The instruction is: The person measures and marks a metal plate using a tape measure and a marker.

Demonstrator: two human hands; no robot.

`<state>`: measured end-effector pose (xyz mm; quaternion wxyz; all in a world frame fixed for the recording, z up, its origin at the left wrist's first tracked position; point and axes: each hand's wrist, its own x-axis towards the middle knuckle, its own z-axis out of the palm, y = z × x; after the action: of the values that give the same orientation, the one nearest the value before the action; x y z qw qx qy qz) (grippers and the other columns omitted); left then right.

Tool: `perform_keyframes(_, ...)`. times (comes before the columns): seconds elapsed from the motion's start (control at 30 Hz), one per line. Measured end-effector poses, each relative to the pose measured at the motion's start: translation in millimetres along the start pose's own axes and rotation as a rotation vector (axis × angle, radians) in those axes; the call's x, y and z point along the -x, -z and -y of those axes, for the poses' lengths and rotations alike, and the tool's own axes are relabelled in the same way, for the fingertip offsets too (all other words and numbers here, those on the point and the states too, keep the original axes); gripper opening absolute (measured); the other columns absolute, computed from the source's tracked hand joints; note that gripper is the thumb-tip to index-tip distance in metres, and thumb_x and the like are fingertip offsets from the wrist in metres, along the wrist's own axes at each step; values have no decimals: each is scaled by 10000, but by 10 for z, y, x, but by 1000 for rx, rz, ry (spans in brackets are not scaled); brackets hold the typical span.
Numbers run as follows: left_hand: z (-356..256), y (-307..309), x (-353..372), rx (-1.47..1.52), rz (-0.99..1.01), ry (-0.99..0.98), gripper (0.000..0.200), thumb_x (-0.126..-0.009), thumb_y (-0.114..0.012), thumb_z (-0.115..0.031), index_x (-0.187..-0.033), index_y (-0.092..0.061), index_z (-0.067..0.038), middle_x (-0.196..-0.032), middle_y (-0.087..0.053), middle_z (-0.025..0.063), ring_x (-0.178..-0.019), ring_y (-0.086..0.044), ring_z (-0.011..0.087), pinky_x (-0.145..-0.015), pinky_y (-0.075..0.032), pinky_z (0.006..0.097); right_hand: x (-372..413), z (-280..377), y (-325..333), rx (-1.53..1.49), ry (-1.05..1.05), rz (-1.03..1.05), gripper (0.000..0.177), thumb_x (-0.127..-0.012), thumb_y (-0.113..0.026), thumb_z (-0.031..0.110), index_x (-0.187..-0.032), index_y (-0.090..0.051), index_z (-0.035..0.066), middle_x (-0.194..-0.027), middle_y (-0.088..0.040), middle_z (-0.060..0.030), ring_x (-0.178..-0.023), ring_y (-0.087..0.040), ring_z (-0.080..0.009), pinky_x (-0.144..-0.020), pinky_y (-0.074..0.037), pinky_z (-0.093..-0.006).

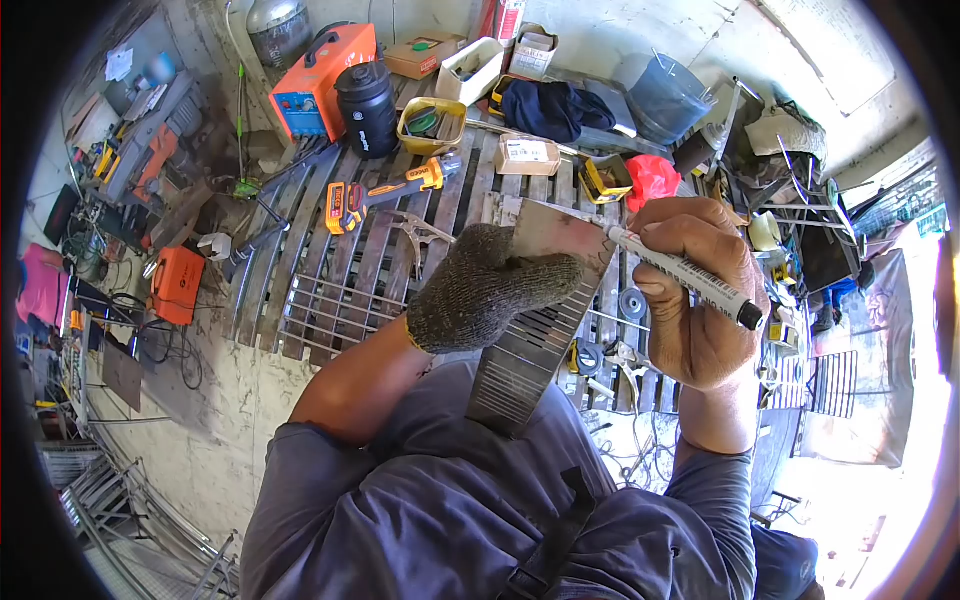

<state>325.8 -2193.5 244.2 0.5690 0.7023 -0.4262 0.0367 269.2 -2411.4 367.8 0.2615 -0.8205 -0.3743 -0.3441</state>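
Note:
My left hand (485, 292), in a dark knitted glove, grips a flat metal plate (520, 372) with its thumb laid across the face. A row of narrow parallel slots runs along the plate, which slants from above my lap up over the bench. In my bare right hand (708, 300) is a white marker (695, 277), pinched between thumb and fingers. Its black rear end points down to the right, and its other end is right at the plate's upper right corner.
On the slatted bench (375, 255) lie an orange cordless power tool (390, 188), locking pliers (418, 236), a metal rod grid (340, 305) and a tape measure (586, 356). Behind stand a black jug (367, 110), an orange welding machine (322, 85) and a yellow tub (432, 125).

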Motion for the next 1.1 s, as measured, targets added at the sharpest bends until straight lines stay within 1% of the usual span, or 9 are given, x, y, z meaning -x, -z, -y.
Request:
perform_keyframes(0.27, -1, -29, 17, 108, 6, 82, 319, -950, -787, -181, -1268, -810, -186, -1053, -792, 156, -864, -769, 353, -762, -614, 467, 13, 31, 78, 46, -5, 28, 333, -895, -850, 144, -1135, -669, -1, -989, -727, -163, -867, -758, -339, -712, -602, -397)
perform_keyframes(0.43, 24, -20, -14, -117, -14, -130, 305, -961, -782, -170, -1265, -811, -181, -1051, -792, 160, -877, -769, 360, -768, -611, 468, 49, 45, 96, 31, -19, 5, 317, -916, -838, 168, -1119, -664, -3, -978, -720, -162, -854, -746, -337, -702, -595, -404)
perform_keyframes(0.53, 68, -34, 3, -87, -20, -115, 296, -960, -780, -156, -1254, -811, -170, -1054, -792, 162, -898, -768, 362, -779, -608, 469, 77, 22, 130, 33, -7, -10, 321, -928, -835, 189, -1112, -658, -6, -965, -716, -158, -841, -740, -330, -691, -587, -402)
perform_keyframes(0.63, 55, -38, -23, -147, -61, -222, 197, -979, -788, -160, -1141, -801, -50, -1000, -797, 157, -829, -787, 273, -700, -617, 379, 118, 3, 160, 21, -17, -28, 331, -942, -830, 206, -1113, -648, -11, -946, -711, -161, -837, -738, -329, -687, -583, -402)
perform_keyframes(0.73, 86, -39, 2, -199, -65, -235, 245, -980, -782, -153, -1219, -810, -109, -1040, -808, 136, -866, -776, 288, -762, -603, 423, 134, 17, 212, -13, -27, -49, 339, -964, -820, 216, -1124, -643, -24, -932, -710, -163, -839, -739, -316, -721, -591, -399)
perform_keyframes(0.83, -178, -5, -49, 567, -38, 459, 248, -1010, -777, -212, -1192, -806, -46, -1007, -815, 87, -863, -748, 145, -758, -592, 359, 173, 5, 213, -157, -19, -145, 286, -993, -787, 160, -1148, -647, -35, -941, -727, -173, -857, -749, -303, -795, -601, -398)
perform_keyframes(0.93, -62, -1, -6, 615, -89, 449, 317, -1024, -768, -282, -1156, -803, 5, -983, -808, 54, -898, -700, 64, -764, -579, 312, 304, -69, 193, -102, -70, -196, 197, -1024, -715, 52, -1186, -648, -39, -1010, -758, -181, -914, -765, -300, -884, -598, -398)
perform_keyframes(1.0, -7, 20, 41, 691, -144, 430, 322, -1023, -769, -295, -1153, -805, -3, -991, -805, 57, -896, -710, 78, -765, -583, 312, 412, -65, 125, -37, -285, -132, 195, -1048, -600, -69, -1232, -646, -19, -1141, -781, -181, -1045, -774, -310, -973, -578, -396)
perform_keyframes(1.1, 88, 41, 169, 1015, -257, 546, 291, -1034, -742, -186, -1263, -719, -8, -1092, -764, 56, -927, -749, 152, -810, -623, 333, 758, -217, -345, -233, -739, -100, 100, -1139, -549, 61, -1230, -523, 31, -1184, -752, -203, -1116, -747, -279, -970, -560, -403)
